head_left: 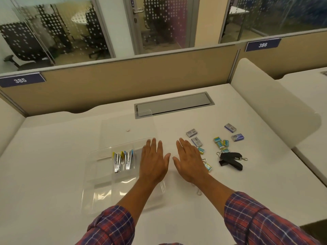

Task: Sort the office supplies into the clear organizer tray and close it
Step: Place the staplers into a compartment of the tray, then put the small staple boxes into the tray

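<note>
Bare, flat palms: left hand [153, 160] and right hand [189, 160] both spread wide, fingers extended, holding nothing. Left hovers over or rests on the right edge of the clear organizer tray [92, 174]; cannot tell which. Right lies on the white desk [53, 147] just beside the tray.

Tray contents: two small staplers, one yellow-tipped [116, 160], one blue-tipped [128, 159], side by side in one long compartment. Other compartments look empty, though glare hides detail. Clear lid [129, 128] lies flat behind the tray, off.

Unsorted, right of the hands: grey-blue staple boxes [192, 133], smaller teal boxes [220, 143], black lanyard strap [230, 160] with metal clips.

Judgement: sorting early, between picks. Next move calls for the right hand to reach the nearest boxes and pinch one; a teal box touches its outer edge.
</note>
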`<state>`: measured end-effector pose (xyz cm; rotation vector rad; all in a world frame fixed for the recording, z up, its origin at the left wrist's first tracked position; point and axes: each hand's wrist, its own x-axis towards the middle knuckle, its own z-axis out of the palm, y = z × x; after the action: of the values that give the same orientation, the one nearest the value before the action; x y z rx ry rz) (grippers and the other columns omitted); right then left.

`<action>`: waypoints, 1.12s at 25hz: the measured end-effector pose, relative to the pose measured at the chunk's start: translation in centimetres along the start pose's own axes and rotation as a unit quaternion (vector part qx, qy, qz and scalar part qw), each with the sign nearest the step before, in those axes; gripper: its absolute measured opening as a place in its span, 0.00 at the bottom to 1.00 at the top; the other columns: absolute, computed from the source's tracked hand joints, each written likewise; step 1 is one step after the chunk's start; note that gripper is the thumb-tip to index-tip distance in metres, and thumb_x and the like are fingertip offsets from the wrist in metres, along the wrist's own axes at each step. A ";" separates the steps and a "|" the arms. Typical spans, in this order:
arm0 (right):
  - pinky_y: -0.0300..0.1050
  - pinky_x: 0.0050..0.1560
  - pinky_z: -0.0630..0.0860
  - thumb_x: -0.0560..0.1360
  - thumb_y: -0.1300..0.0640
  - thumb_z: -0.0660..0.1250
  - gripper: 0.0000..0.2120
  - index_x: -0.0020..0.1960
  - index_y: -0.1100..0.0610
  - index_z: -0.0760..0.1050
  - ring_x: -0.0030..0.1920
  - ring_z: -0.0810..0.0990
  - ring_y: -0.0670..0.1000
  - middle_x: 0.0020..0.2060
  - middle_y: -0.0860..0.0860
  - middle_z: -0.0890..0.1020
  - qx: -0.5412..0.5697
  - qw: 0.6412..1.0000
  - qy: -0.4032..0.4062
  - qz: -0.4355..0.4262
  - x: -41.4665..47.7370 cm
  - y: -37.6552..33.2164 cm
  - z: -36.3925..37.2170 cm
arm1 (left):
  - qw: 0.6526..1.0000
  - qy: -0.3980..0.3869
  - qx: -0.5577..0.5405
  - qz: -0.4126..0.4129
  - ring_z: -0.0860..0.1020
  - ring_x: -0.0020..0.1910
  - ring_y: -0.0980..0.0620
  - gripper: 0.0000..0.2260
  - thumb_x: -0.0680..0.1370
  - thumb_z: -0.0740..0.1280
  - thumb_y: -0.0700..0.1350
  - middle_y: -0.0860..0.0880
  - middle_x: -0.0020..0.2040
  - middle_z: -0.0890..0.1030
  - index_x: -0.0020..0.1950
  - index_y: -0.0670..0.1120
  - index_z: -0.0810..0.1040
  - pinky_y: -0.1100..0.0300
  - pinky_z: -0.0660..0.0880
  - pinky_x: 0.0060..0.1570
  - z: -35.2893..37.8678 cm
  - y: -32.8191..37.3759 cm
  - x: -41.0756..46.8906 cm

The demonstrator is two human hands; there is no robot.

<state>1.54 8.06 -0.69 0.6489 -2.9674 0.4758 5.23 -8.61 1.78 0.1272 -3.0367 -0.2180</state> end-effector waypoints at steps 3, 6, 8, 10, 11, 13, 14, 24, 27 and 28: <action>0.55 0.78 0.48 0.84 0.42 0.51 0.32 0.82 0.55 0.49 0.81 0.51 0.57 0.82 0.55 0.53 -0.009 1.000 -0.007 0.028 -0.9 3.7 -1.5 | 1.000 -0.013 -0.004 0.018 0.48 0.84 0.42 0.34 0.83 0.43 0.65 0.42 0.85 0.53 0.84 0.46 0.54 0.45 0.48 0.82 1.1 3.1 1.5; 0.58 0.78 0.52 0.83 0.41 0.52 0.33 0.82 0.56 0.49 0.81 0.51 0.58 0.82 0.56 0.53 -0.024 0.998 -0.017 0.057 -1.5 7.6 -2.6 | 0.999 -0.032 -0.016 0.030 0.48 0.84 0.42 0.34 0.83 0.43 0.65 0.43 0.85 0.52 0.84 0.47 0.53 0.46 0.46 0.80 2.4 5.9 3.1; 0.57 0.78 0.53 0.83 0.42 0.53 0.32 0.82 0.55 0.50 0.81 0.52 0.58 0.82 0.55 0.54 -0.023 0.996 -0.015 0.089 -1.6 10.1 -3.3 | 0.997 -0.043 -0.031 0.047 0.53 0.83 0.42 0.31 0.84 0.50 0.64 0.44 0.84 0.57 0.83 0.48 0.57 0.46 0.52 0.80 3.3 7.5 4.1; 0.56 0.76 0.59 0.83 0.44 0.56 0.31 0.81 0.56 0.54 0.80 0.58 0.58 0.80 0.57 0.59 -0.017 0.993 -0.003 0.120 -1.6 12.4 -4.0 | 0.994 -0.056 -0.039 0.081 0.63 0.79 0.42 0.29 0.83 0.58 0.61 0.44 0.80 0.66 0.81 0.48 0.62 0.47 0.63 0.76 4.0 8.8 5.0; 0.56 0.75 0.63 0.83 0.45 0.58 0.30 0.80 0.57 0.57 0.78 0.61 0.59 0.78 0.57 0.63 -0.007 0.990 0.003 0.138 -1.5 13.5 -4.3 | 0.992 -0.066 -0.040 0.104 0.67 0.75 0.43 0.29 0.82 0.61 0.59 0.44 0.77 0.70 0.80 0.47 0.63 0.48 0.67 0.72 4.3 9.4 5.4; 0.56 0.70 0.68 0.82 0.47 0.60 0.28 0.78 0.58 0.61 0.72 0.68 0.60 0.74 0.58 0.68 0.010 0.985 0.002 0.172 -1.2 15.6 -4.8 | 0.984 -0.092 -0.042 0.144 0.72 0.67 0.45 0.28 0.81 0.64 0.56 0.45 0.72 0.73 0.79 0.48 0.65 0.50 0.72 0.65 4.7 10.5 6.3; 0.55 0.67 0.70 0.82 0.49 0.61 0.26 0.76 0.58 0.63 0.69 0.70 0.60 0.72 0.59 0.70 0.021 0.983 -0.002 0.183 -1.0 16.4 -5.0 | 0.981 -0.103 -0.044 0.157 0.73 0.65 0.45 0.27 0.81 0.65 0.55 0.46 0.70 0.74 0.78 0.49 0.66 0.51 0.72 0.63 4.9 10.9 6.6; 0.48 0.70 0.67 0.78 0.68 0.65 0.30 0.78 0.59 0.63 0.72 0.70 0.58 0.74 0.58 0.70 0.094 0.977 -0.090 0.169 1.3 21.9 -4.8 | 0.964 -0.089 0.027 0.249 0.75 0.55 0.45 0.12 0.80 0.66 0.41 0.46 0.57 0.77 0.62 0.45 0.81 0.52 0.75 0.50 6.4 13.3 9.2; 0.48 0.72 0.65 0.77 0.69 0.67 0.33 0.79 0.57 0.61 0.75 0.67 0.56 0.75 0.56 0.69 0.076 0.979 -0.109 0.152 2.1 22.7 -4.4 | 0.964 -0.087 0.021 0.252 0.74 0.56 0.46 0.10 0.81 0.65 0.42 0.47 0.57 0.77 0.61 0.45 0.81 0.53 0.73 0.51 7.0 13.2 9.5; 0.47 0.72 0.66 0.77 0.68 0.67 0.33 0.79 0.56 0.62 0.75 0.67 0.56 0.75 0.55 0.69 0.069 0.980 -0.111 0.153 2.4 22.8 -4.3 | 0.966 -0.091 0.003 0.243 0.74 0.57 0.46 0.10 0.82 0.64 0.44 0.47 0.57 0.77 0.61 0.46 0.81 0.53 0.73 0.53 7.0 13.3 9.7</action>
<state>-10.18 28.13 -2.80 0.2666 -3.2880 0.6779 -6.05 4.56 -2.31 -0.6647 -3.1225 -0.1883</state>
